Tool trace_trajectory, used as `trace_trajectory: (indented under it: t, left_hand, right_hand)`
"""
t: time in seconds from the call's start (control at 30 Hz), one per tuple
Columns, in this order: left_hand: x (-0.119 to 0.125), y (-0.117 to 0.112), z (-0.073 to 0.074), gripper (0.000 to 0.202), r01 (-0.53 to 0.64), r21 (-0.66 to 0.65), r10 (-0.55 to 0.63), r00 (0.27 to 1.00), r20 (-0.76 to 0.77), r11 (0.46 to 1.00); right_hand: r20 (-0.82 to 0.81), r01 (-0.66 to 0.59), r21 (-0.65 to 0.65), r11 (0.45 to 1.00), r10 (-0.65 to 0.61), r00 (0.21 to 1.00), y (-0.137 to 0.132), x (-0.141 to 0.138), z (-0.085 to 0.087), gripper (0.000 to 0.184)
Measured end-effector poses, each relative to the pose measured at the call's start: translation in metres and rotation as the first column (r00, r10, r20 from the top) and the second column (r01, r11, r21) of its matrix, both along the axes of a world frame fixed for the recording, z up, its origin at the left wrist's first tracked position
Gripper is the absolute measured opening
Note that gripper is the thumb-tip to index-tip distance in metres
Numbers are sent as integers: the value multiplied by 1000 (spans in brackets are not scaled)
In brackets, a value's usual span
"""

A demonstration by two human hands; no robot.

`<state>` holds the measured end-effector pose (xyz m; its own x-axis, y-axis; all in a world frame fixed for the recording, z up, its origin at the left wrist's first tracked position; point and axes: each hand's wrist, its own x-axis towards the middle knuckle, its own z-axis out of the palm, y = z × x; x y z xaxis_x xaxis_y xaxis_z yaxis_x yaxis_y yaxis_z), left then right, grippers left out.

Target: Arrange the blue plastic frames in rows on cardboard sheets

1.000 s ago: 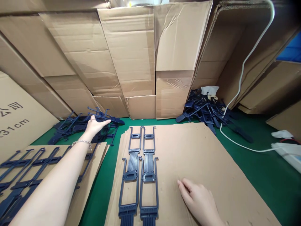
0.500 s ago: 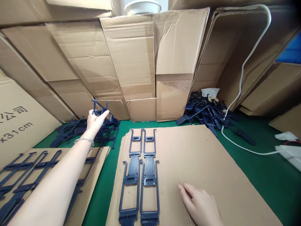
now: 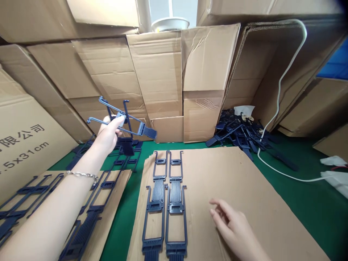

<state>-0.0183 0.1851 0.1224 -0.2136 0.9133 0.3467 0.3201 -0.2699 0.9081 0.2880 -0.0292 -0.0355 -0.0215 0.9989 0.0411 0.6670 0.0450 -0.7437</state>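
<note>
My left hand (image 3: 108, 135) is raised over the left pile and grips a dark blue plastic frame part (image 3: 123, 119), held clear of the heap. Below it lies a pile of the same blue parts (image 3: 123, 154) on the green surface. My right hand (image 3: 233, 226) hovers just over the big cardboard sheet (image 3: 244, 188), fingers loosely spread, holding nothing. Left of that hand several blue parts (image 3: 164, 203) lie flat in two neat columns on the sheet.
Another cardboard sheet (image 3: 112, 206) at the left carries rows of blue parts. A second heap of parts (image 3: 241, 132) lies at the back right beside a white cable (image 3: 274, 108). Flattened cardboard boxes (image 3: 160, 79) wall in the back.
My left hand closed on a blue part in the left pile and lifted it up and toward me. My right hand rose slightly off the cardboard sheet.
</note>
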Motion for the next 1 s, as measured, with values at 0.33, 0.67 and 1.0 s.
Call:
trace_trajectory:
  t: [0.33,0.67,1.0]
  left_hand:
    - [81,-80,10,27,519,-128,-464,831,307,845]
    - [84,-125,-5,65,726,-147,-707,687,166,671]
    - [53,-141,1,27,462,-246,-376,867,327,852]
  right_hand:
    - [145,-79,667,741,-25,989,44,-41,88,65]
    - [-297,-9,471,882,168,940,42,-53,93,69]
    - [-613,140,139,980,-25,790,49,-7,77,67]
